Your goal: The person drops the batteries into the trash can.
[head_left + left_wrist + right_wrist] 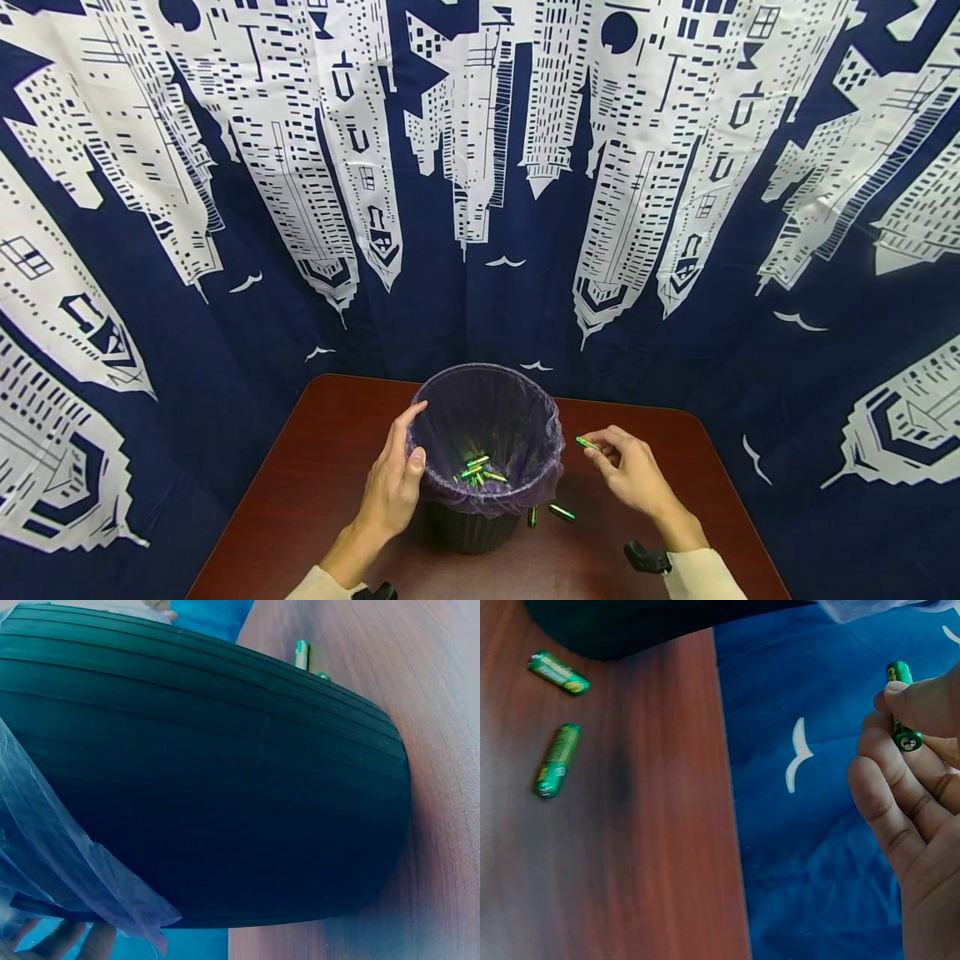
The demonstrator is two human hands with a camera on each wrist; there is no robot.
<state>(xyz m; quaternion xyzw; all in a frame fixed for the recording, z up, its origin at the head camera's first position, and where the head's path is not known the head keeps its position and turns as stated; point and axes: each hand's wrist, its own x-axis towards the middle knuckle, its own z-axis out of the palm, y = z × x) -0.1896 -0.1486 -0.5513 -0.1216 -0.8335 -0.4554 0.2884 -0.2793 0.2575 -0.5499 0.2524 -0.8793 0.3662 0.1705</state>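
Observation:
A dark ribbed trash can, lined with a thin purple bag, stands on the table. Inside, at its bottom, lie several green-and-gold batteries. My left hand holds the can's left rim over the liner; in the left wrist view its fingers show at the rim, partly hidden. Right of the can, my right hand pinches a green battery between thumb and fingers, above table height. Two more batteries lie on the table by the can's base, one battery nearer and another battery beside the can.
The reddish-brown wooden table has its far edge just behind the can. A navy curtain with white upside-down buildings hangs behind and around it. Dark straps sit on both wrists, such as the right strap.

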